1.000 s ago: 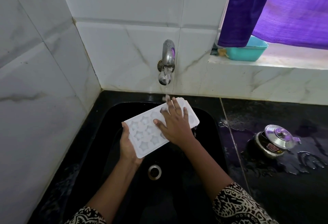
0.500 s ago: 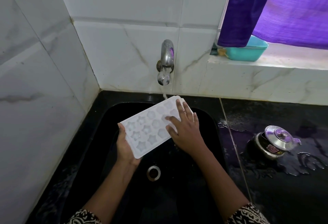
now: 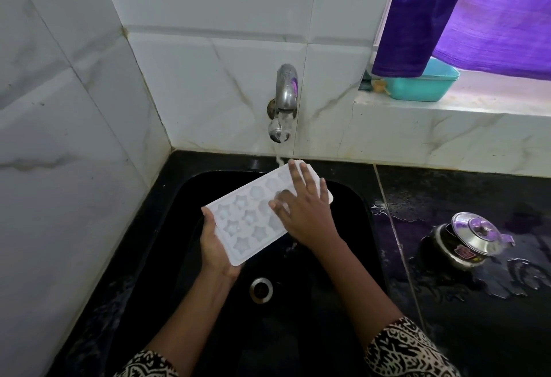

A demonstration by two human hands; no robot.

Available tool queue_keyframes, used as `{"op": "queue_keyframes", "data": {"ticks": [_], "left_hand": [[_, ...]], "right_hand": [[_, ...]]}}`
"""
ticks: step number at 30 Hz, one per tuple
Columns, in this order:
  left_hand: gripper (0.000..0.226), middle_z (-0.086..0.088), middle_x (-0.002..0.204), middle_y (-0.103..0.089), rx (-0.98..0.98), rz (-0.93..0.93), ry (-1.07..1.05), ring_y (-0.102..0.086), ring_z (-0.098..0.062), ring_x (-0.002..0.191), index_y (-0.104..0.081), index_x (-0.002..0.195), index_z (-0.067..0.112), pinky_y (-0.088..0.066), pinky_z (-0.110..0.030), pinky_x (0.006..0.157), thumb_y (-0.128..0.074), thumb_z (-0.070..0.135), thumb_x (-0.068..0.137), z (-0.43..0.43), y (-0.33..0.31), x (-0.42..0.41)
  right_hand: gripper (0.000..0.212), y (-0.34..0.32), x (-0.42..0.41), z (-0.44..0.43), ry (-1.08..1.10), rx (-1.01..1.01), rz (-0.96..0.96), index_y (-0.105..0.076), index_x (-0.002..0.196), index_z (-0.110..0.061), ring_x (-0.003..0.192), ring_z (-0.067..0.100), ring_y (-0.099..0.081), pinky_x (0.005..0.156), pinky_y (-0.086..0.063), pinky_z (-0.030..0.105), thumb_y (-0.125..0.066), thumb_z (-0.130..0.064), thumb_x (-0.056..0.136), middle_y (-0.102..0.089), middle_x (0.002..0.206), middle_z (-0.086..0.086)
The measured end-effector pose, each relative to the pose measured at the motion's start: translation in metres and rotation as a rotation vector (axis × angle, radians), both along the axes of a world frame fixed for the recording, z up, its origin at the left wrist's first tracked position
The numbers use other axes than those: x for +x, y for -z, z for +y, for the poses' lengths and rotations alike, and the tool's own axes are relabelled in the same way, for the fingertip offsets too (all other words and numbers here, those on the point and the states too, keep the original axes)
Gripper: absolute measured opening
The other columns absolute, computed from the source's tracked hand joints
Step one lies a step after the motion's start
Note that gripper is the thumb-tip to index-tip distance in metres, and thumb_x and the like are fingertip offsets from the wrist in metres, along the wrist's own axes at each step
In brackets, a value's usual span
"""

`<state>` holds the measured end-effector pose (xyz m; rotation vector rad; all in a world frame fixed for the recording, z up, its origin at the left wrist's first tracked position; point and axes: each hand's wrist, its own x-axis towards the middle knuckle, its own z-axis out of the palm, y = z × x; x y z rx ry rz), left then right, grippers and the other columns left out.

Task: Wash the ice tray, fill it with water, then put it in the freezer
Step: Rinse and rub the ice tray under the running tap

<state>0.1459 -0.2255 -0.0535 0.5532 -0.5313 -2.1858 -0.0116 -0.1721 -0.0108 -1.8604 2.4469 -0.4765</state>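
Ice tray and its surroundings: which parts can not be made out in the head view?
- Head view, ice tray: its far cavities are hidden under the right hand.
- Head view, left hand: it holds the tray's near end, and its fingers are hidden beneath the tray.
- Head view, teal tub: partly covered by the purple curtain.
- Head view, pot: its label is too small to read.

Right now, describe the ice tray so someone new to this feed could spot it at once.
Find the black sink under the steel wall tap. Over its basin the ice tray is held, the left hand gripping its near end and the right hand spread flat on its far half. It is the only white thing there, a flat rectangle pitted with star and round cells.
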Motion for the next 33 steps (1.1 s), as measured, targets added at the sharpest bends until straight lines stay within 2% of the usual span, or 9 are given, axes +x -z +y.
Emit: {"op": "queue_keyframes", "data": {"ticks": [3, 8, 13, 17, 22, 25, 27, 31, 33], "left_hand": [[0.078, -0.019, 0.13, -0.062, -0.021, 0.003, -0.004, -0.06, -0.037, 0.119, -0.07, 0.119, 0.013, -0.056, -0.045, 0.084, -0.031, 0.073, 0.089, -0.005, -0.002, -0.001], [0.078, -0.019, 0.131, -0.061, -0.012, -0.002, -0.021, -0.061, -0.038, 0.118, -0.06, 0.131, 0.01, -0.057, -0.045, 0.082, -0.033, 0.071, 0.09, -0.006, 0.005, 0.0], [0.078, -0.02, 0.131, -0.06, -0.04, 0.0, -0.036, -0.059, -0.038, 0.119, -0.069, 0.121, 0.012, -0.055, -0.045, 0.084, -0.032, 0.073, 0.089, -0.01, 0.001, 0.002], [0.08, -0.02, 0.133, -0.06, -0.011, 0.014, -0.024, -0.059, -0.038, 0.119, -0.059, 0.132, 0.01, -0.056, -0.046, 0.084, -0.029, 0.071, 0.092, -0.006, 0.002, 0.001], [0.079, -0.02, 0.132, -0.06, -0.038, 0.009, -0.028, -0.059, -0.038, 0.12, -0.069, 0.121, 0.011, -0.056, -0.046, 0.085, -0.029, 0.072, 0.09, -0.009, -0.005, 0.0], [0.079, -0.021, 0.132, -0.059, -0.031, 0.019, -0.03, -0.06, -0.038, 0.118, -0.066, 0.124, 0.009, -0.056, -0.045, 0.083, -0.03, 0.071, 0.092, -0.011, -0.002, 0.004], [0.078, -0.022, 0.132, -0.059, -0.016, 0.011, -0.032, -0.06, -0.038, 0.118, -0.065, 0.124, 0.009, -0.057, -0.045, 0.082, -0.03, 0.071, 0.092, -0.009, -0.001, 0.002], [0.078, -0.02, 0.131, -0.06, -0.04, 0.009, -0.021, -0.059, -0.037, 0.119, -0.069, 0.12, 0.011, -0.055, -0.045, 0.085, -0.031, 0.072, 0.09, -0.01, -0.006, -0.001], [0.076, -0.019, 0.13, -0.062, -0.063, 0.021, -0.021, -0.06, -0.036, 0.119, -0.07, 0.12, 0.013, -0.056, -0.044, 0.085, -0.031, 0.072, 0.091, -0.012, -0.006, 0.002]], "right_hand": [[0.05, 0.008, 0.007, -0.001, -0.069, 0.056, -0.027, -0.049, 0.127, -0.023, 0.144, 0.014, 0.019, 0.116, 0.004, 0.053, -0.031, -0.057, 0.095, 0.013, 0.16, -0.003], [0.041, 0.004, -0.008, -0.002, 0.004, 0.024, -0.024, -0.062, 0.109, -0.028, 0.144, 0.016, 0.02, 0.114, 0.008, 0.049, -0.032, -0.053, 0.097, 0.012, 0.159, -0.002], [0.049, 0.011, 0.002, -0.001, -0.074, 0.051, -0.057, -0.046, 0.133, -0.029, 0.138, 0.007, 0.029, 0.116, 0.004, 0.052, -0.032, -0.056, 0.095, 0.025, 0.151, -0.013], [0.042, 0.006, -0.009, -0.001, -0.015, 0.03, 0.012, -0.059, 0.113, -0.03, 0.138, 0.011, 0.03, 0.113, 0.01, 0.049, -0.03, -0.055, 0.097, 0.024, 0.152, -0.008], [0.052, 0.009, 0.011, -0.004, -0.054, 0.016, -0.036, -0.046, 0.131, -0.023, 0.136, 0.006, 0.03, 0.115, 0.005, 0.051, -0.031, -0.057, 0.095, 0.019, 0.157, -0.008], [0.043, 0.003, -0.006, 0.0, -0.034, 0.017, -0.049, -0.057, 0.119, -0.031, 0.139, 0.01, 0.028, 0.114, 0.009, 0.051, -0.029, -0.055, 0.097, 0.021, 0.155, -0.008], [0.042, 0.0, -0.004, -0.003, 0.005, -0.005, -0.038, -0.06, 0.111, -0.029, 0.141, 0.013, 0.025, 0.113, 0.01, 0.05, -0.03, -0.054, 0.097, 0.017, 0.158, -0.005], [0.052, 0.009, 0.014, -0.004, -0.011, 0.0, -0.074, -0.048, 0.131, -0.025, 0.139, 0.008, 0.028, 0.114, 0.009, 0.049, -0.029, -0.058, 0.095, 0.017, 0.158, -0.006], [0.047, 0.01, 0.005, 0.0, -0.008, 0.011, -0.083, -0.05, 0.13, -0.031, 0.141, 0.011, 0.025, 0.113, 0.009, 0.049, -0.03, -0.057, 0.096, 0.017, 0.158, -0.007]]}}
